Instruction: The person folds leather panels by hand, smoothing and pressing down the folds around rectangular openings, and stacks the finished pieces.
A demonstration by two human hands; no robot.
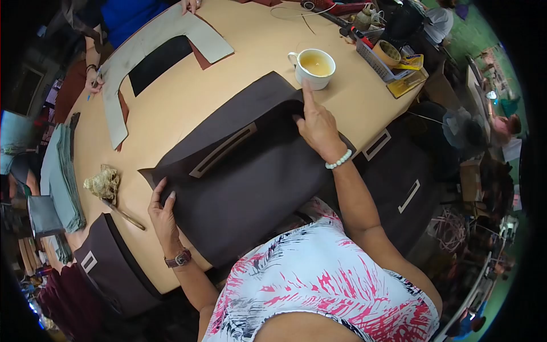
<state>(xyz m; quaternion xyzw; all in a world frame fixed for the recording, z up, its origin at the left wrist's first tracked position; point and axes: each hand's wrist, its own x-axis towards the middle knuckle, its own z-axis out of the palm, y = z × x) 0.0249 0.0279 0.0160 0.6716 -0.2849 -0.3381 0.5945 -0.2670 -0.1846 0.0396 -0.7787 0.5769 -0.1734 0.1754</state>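
Note:
A large dark brown sheet piece (245, 188) lies folded over the table's near edge, with a slotted strip (223, 150) showing in its fold. At its left corner my left hand (164, 212) grips the edge between thumb and fingers. My right hand (317, 128) is at its upper right edge, index finger stretched toward a white cup (322, 81) of yellowish liquid, thumb at the material. Whether that fingertip touches the cup cannot be made out.
Across the wooden table (250, 51), a co-worker's hand (94, 81) holds a pen by a pale curved template (137, 54). A brush (122, 214) with a clumped head lies left. A basket (373, 57) of tools stands right. Grey-green sheets (60, 176) are stacked far left.

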